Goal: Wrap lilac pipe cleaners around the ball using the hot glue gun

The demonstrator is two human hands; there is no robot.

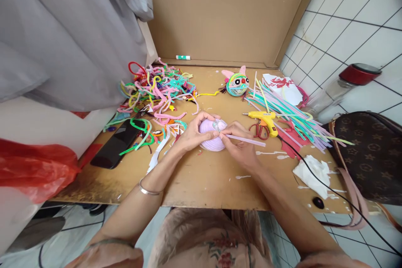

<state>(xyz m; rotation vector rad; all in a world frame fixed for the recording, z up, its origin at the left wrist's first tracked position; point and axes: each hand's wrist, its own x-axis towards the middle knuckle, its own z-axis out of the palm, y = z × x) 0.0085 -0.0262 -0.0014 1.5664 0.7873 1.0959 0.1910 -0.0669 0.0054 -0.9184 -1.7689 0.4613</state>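
A pale purple ball point(209, 142) wrapped in pipe cleaner sits on the wooden table point(201, 180), held between both hands. My left hand point(193, 134) cups its left side with the fingers curled over the top. My right hand point(240, 144) pinches a pale pink pipe cleaner point(251, 140) whose end meets the ball's uncovered top; the stem sticks out to the right.
A tangle of coloured pipe cleaners point(157, 90) lies at the back left, with a black phone point(117, 144) beside it. A finished striped ball creature point(236, 83), a yellow glue gun point(264, 119), red scissors point(258, 130), straight stems point(292, 119), a tissue point(312, 171) and a brown bag point(373, 155) are on the right.
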